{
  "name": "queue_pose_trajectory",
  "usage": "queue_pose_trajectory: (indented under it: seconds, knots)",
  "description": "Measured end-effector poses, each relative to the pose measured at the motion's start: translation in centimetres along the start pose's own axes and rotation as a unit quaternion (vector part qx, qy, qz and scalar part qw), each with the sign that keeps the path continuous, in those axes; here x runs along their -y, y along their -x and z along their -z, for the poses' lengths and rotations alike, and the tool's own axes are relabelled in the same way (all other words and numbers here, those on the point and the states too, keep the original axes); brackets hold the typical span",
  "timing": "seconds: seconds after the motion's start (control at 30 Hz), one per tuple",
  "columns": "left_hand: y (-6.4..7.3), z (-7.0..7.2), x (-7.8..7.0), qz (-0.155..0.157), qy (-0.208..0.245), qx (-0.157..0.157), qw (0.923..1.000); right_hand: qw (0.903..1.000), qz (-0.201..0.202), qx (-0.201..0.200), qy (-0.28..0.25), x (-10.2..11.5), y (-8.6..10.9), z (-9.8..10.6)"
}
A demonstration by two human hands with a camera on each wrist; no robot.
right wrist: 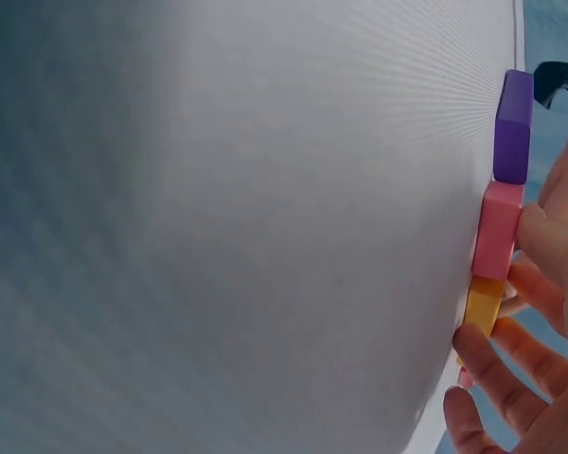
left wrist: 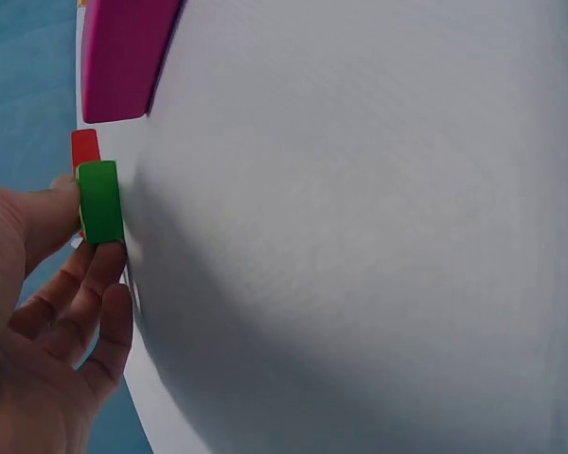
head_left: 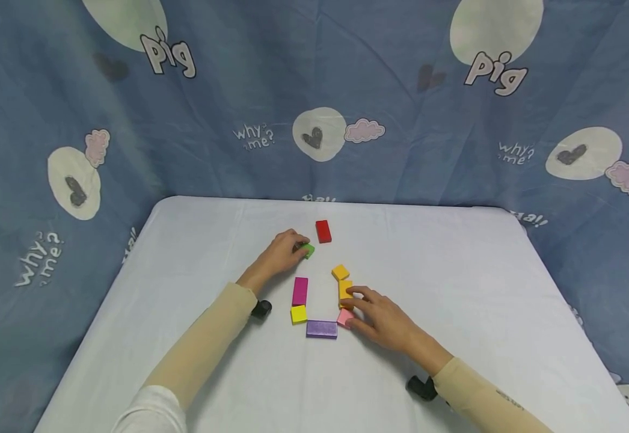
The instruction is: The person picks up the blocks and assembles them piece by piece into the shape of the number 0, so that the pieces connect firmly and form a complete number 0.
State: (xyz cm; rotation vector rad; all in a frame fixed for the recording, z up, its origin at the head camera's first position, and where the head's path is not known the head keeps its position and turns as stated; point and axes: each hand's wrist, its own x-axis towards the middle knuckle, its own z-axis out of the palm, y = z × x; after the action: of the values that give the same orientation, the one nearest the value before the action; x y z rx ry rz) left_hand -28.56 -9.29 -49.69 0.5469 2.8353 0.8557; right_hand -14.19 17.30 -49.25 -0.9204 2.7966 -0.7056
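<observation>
Between thumb and fingers, my left hand [head_left: 282,252] pinches a small green block [left wrist: 99,201] near the back of the table. A red block [head_left: 323,231] lies just beyond it. My right hand [head_left: 383,320] rests at the right side of the block arrangement, its fingertips touching the orange block [head_left: 344,293] and its thumb by the pink block [right wrist: 498,230]. A small yellow-orange block [head_left: 340,272] sits turned at an angle behind the orange one. The purple block [head_left: 322,329] lies in front, with a yellow block [head_left: 299,314] and a magenta block [head_left: 300,291] on the left.
A white cloth covers the table [head_left: 455,270]. Behind it hangs a blue printed curtain [head_left: 401,162]. Each wrist carries a black camera mount [head_left: 421,388].
</observation>
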Motion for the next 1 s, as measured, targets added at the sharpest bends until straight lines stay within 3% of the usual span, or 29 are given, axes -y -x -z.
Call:
queue_pose_trajectory:
  seconds: [0.33,0.6,1.0]
  knots:
    - [0.7,0.6,0.1,-0.028,0.006,0.022,0.9994,1.0,0.005,-0.005,0.006,-0.1,-0.1,-0.1]
    - [0.9,0.7,0.5,-0.041,0.038,0.013,0.9983,0.9998,0.019,-0.012,0.001,-0.1,0.1,-0.2]
    - [0.9,0.5,1.3,-0.033,0.062,0.025,0.9972,0.9999,0.012,-0.011,-0.003,-0.2,0.0,-0.3]
